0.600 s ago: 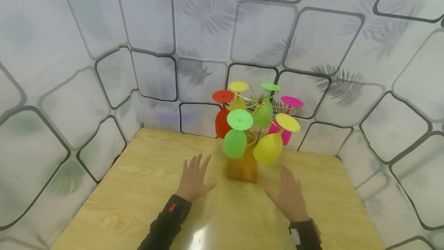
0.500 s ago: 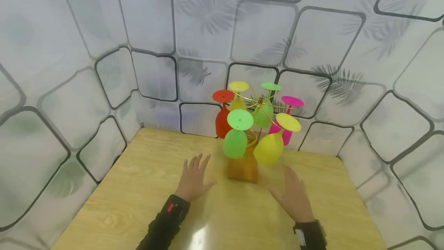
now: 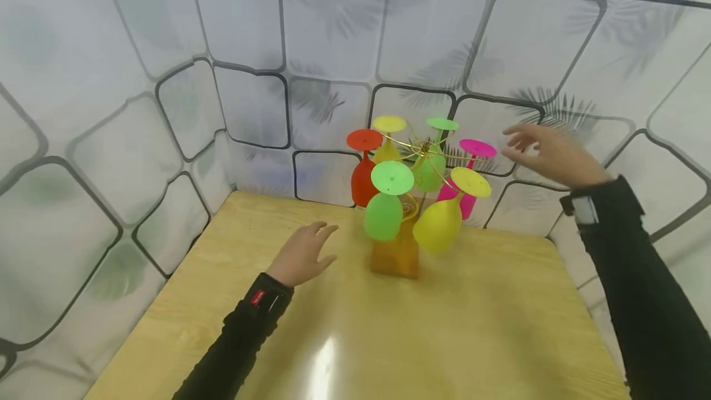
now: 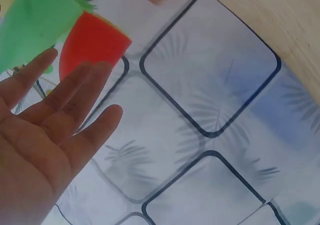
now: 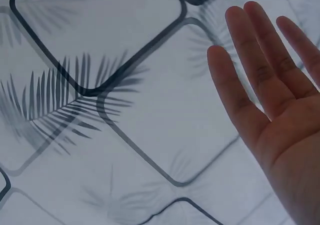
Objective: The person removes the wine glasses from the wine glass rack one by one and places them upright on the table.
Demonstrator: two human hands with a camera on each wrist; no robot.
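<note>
Several coloured plastic goblets hang upside down by their feet from a gold wire rack at the back of the table. A red goblet is on its left, a green goblet and a yellow goblet in front, a pink goblet at right. My left hand is held over the table, left of the rack, fingers extended and empty. In the left wrist view the red goblet shows beyond its fingers. Raised right of the pink goblet, my right hand touches nothing, its fingers relaxed.
Under the goblets a brown wooden block stands on the pale wooden table. Patterned sheeting rises behind the table and along both sides.
My right hand has risen from low in front of the rack, up and to the right. The left hand has shifted slightly left and up. The view has tilted a little; the goblets still hang.
</note>
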